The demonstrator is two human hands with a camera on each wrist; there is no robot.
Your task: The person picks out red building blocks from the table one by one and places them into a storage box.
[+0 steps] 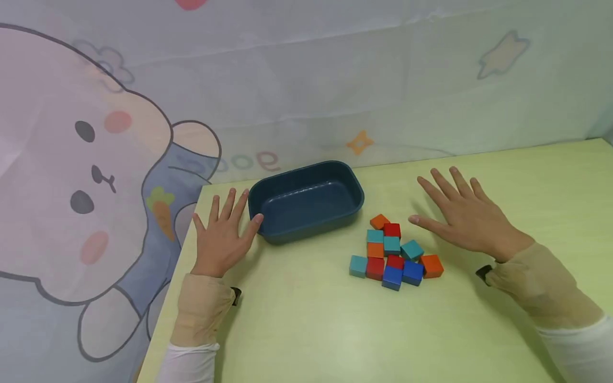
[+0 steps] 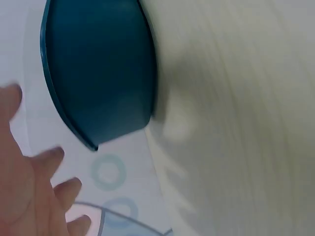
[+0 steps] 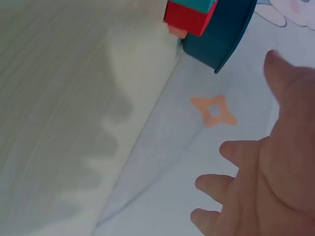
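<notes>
A dark blue-green rectangular bin [image 1: 311,229] stands near the back edge of the table. My left hand [image 1: 221,242], fingers spread and straight, is at the bin's left end; whether the thumb touches the rim I cannot tell. To the right of the bin lies a cluster of small cubes: orange [image 1: 432,266], red [image 1: 375,268], teal [image 1: 358,266] and blue [image 1: 392,277]. Some sit side by side; any stacking is hard to make out. My right hand [image 1: 466,221] hovers with spread fingers to the right of the cubes, holding nothing.
The pale yellow-green table [image 1: 297,330] has its left edge beside my left forearm. Behind it hangs a printed cloth [image 1: 306,96] with a cartoon animal on the left. A band with a small dark piece [image 1: 483,274] is round each wrist.
</notes>
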